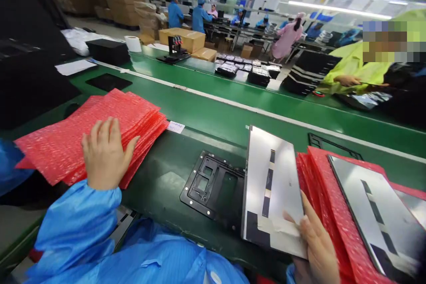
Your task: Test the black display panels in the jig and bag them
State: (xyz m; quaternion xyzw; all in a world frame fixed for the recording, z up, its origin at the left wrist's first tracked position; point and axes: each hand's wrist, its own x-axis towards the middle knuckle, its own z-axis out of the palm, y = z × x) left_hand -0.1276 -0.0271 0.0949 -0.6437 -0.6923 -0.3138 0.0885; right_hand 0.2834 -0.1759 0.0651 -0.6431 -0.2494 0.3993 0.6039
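Observation:
My left hand (105,153) lies flat, fingers stretched, on the near side of a pile of red bubble-wrap bags (113,115). In my right hand (317,239) is a flat silver display panel (282,173), gripped by its right edge and tilted above the bench, with a dark strip and tape on its back. Partly behind this panel, a black frame fixture (213,186) with cut-outs and silver dots rests on the bench. A second silver panel (376,213) lies on more red bubble-wrap bags (336,213) at the right.
A pale strip (233,106) runs along the green bench (159,84). Across it stand a black block (108,51), a white roll (133,44), cardboard boxes (183,40) and stacked black trays (309,73). A person in a yellow-green garment (353,66) works at the far right.

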